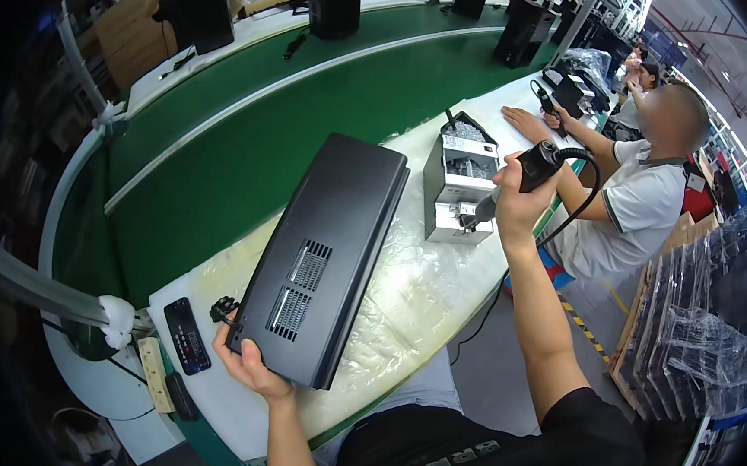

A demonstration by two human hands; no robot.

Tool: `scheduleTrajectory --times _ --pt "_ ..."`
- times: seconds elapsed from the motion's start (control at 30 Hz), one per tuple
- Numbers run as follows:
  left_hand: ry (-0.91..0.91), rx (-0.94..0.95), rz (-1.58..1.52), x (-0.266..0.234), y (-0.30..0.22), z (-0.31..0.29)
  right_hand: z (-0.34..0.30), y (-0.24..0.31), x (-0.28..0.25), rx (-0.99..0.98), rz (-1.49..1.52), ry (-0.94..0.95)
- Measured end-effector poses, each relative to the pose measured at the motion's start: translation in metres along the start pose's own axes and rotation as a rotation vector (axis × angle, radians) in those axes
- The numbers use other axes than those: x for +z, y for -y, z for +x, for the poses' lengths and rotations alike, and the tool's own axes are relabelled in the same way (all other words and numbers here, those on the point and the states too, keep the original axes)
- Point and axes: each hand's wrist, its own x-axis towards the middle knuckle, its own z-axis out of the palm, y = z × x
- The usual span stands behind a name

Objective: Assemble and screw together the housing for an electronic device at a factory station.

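My left hand [258,371] is closed round the lower left end of a long black casing [328,201], which has two slotted vents and lies tilted over the bench. Beside those fingers is a black power plug [224,308]. In my right hand [523,201] is a black corded electric screwdriver [539,162], its tip pointing down and left. That tip is at the metal front of a small grey box that looks like a screw feeder [434,196]; whether they touch, I cannot tell.
Plastic film covers the bench [397,318]. A phone [187,335] and a power strip [154,374] lie at the left. Beyond runs a green conveyor belt [238,147]. At the right sits a co-worker [647,183] with a screwdriver; wrapped stacked goods [709,322] stand behind. The screwdriver cable [592,196] loops down.
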Motion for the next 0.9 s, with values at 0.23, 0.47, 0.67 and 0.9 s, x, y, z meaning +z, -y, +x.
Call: scheduleTrajectory --times 0.23,0.47,0.67,0.9 --pt "-0.036 0.153 0.198 -0.008 0.002 0.002 0.006 0.109 0.032 0.092 0.217 0.19" --pt "-0.031 0.135 0.055 -0.005 -0.001 0.003 -0.009 0.229 0.112 0.037 0.834 0.382" --pt "-0.03 0.135 0.03 -0.005 -0.006 0.003 -0.049 0.269 0.18 0.01 0.949 0.601" --pt "-0.069 0.148 0.032 -0.005 -0.002 0.002 -0.077 0.272 0.198 0.056 0.929 0.741"
